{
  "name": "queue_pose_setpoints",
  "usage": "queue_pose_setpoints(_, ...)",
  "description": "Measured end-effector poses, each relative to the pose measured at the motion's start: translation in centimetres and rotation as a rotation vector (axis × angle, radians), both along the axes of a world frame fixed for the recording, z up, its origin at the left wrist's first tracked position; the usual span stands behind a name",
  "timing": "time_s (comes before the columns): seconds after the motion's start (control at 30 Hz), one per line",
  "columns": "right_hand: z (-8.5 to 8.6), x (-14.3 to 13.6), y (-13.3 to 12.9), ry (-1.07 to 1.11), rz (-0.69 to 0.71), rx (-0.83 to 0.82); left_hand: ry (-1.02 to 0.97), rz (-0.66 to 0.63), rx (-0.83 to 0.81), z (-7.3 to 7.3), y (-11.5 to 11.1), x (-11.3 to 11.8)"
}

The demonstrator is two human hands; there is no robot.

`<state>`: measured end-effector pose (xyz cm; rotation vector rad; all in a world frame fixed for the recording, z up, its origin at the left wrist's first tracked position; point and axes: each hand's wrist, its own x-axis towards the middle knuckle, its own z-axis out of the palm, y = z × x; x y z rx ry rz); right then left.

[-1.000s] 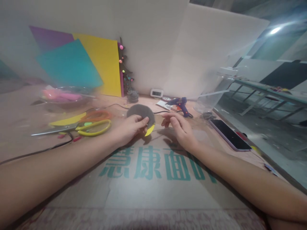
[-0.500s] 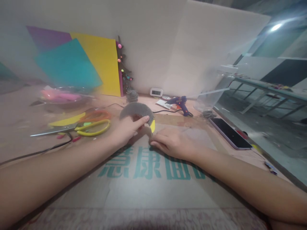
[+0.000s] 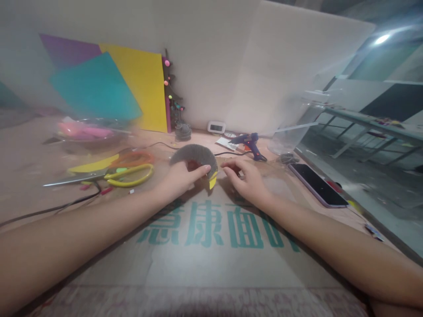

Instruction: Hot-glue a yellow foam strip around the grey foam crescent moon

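Observation:
A dark grey curved piece point(image 3: 194, 153) stands at the middle of the table, over a sheet with green printed characters point(image 3: 205, 264). My left hand point(image 3: 181, 177) grips it, thumb on its right side and the other fingers mostly hidden. At its lower right end a small yellow piece point(image 3: 213, 181) sticks out. Just right of that end is my right hand point(image 3: 243, 176), thumb and forefinger curled close together. Whatever may be between those fingertips is too small to make out.
Yellow-handled scissors point(image 3: 129, 175) and a yellow strip point(image 3: 94, 164) lie at left. Behind are a small clock point(image 3: 216, 127) and a blue glue gun point(image 3: 251, 144) with its cable. A phone point(image 3: 317, 185) lies near the right edge. Coloured sheets point(image 3: 132, 88) lean at back left.
My right hand has lifted and moved up and right, off the yellow piece's end. The grey piece and my left hand have shifted slightly right.

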<state>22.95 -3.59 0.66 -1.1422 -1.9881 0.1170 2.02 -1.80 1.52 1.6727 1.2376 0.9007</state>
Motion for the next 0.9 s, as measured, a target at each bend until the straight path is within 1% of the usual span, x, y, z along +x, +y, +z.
queue_pose_setpoints(0.07, 0.0, 0.1, 0.5, 0.052, -0.003, -0.024, -0.078, -0.020, 0.007, -0.3, 0.2, 0.0)
queue_pose_setpoints(0.13, 0.0, 0.1, 0.8, 0.069, 0.013, 0.001, -0.149, -0.028, 0.029, -0.8, 0.6, 0.0)
queue_pose_setpoints(0.23, -0.1, 0.0, 0.7, 0.036, 0.055, 0.080, -0.158, -0.013, 0.040, -1.5, 1.1, 0.0)
queue_pose_setpoints(0.3, -0.2, -0.1, 0.5, -0.009, 0.090, 0.115, -0.135, -0.009, 0.049, -1.7, 1.2, 0.0)
queue_pose_setpoints(0.4, -0.4, -0.1, 0.2, -0.072, 0.115, 0.139, -0.110, -0.037, 0.058, -1.4, 1.0, 0.0)
queue_pose_setpoints(0.53, -0.5, -0.1, -0.1, -0.149, 0.121, 0.121, -0.042, -0.084, -0.029, -0.7, 0.4, 0.0)
queue_pose_setpoints(0.63, -0.4, -0.2, -0.5, -0.185, 0.120, 0.135, 0.017, -0.084, -0.063, -0.6, 0.1, 0.1)
queue_pose_setpoints(0.7, -0.3, -0.3, -0.7, -0.174, 0.103, 0.144, 0.018, -0.095, -0.072, -0.5, 0.0, 0.1)
queue_pose_setpoints(0.9, -0.5, -0.3, -0.9, -0.213, 0.185, 0.121, 0.040, -0.122, -0.027, -0.3, -0.2, 0.2)
